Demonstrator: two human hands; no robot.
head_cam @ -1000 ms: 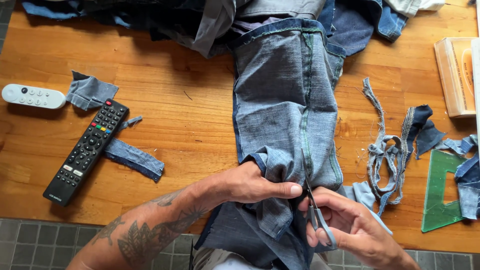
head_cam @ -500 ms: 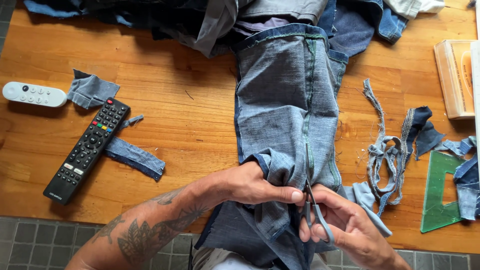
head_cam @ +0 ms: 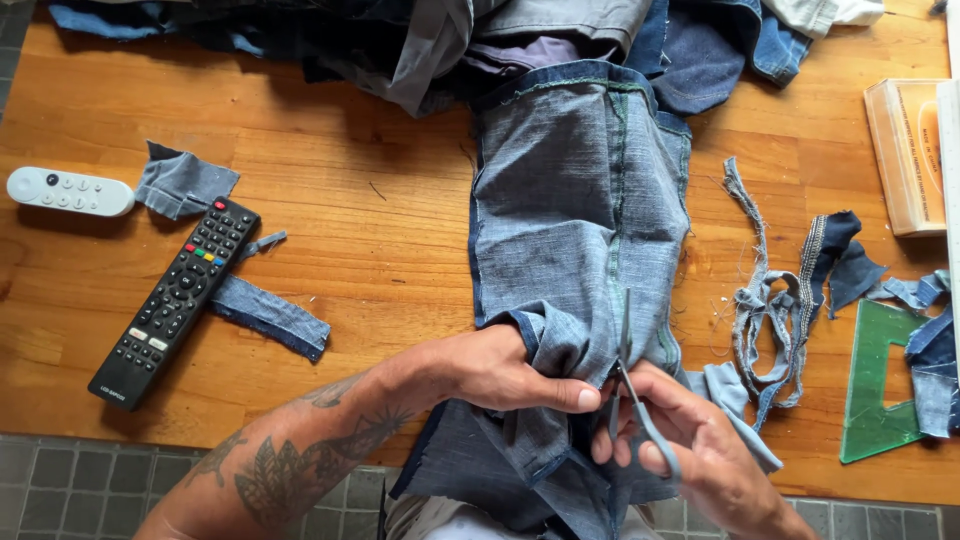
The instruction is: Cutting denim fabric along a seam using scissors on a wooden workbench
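A jeans leg [head_cam: 580, 200] is lying flat on the wooden counter [head_cam: 380, 260], running from the far pile of clothes [head_cam: 420, 40] down to the near edge. The left hand [head_cam: 500, 375] is pinching a fold of the jeans leg near its bottom end, fingers shut tight on the cloth. The right hand [head_cam: 690, 450] is just beside it, holding scissors [head_cam: 628, 385], with fingers wrapped through the handles. The scissor blades are pointing up along the seam, and the cloth is sitting between them. The two hands are almost touching.

To the left, a black remote [head_cam: 175, 300] is lying on the counter, tilted. A white remote [head_cam: 68, 192] is lying near it, farther left. Small blue scraps [head_cam: 268, 315] are sitting by the black remote, one partly under it. To the right, thin cut strips [head_cam: 765, 300] are lying in a loose heap. A green triangle ruler [head_cam: 880, 390] is sitting beside them, with more scraps on its far side. A clear box [head_cam: 905, 155] is sitting near the right edge.
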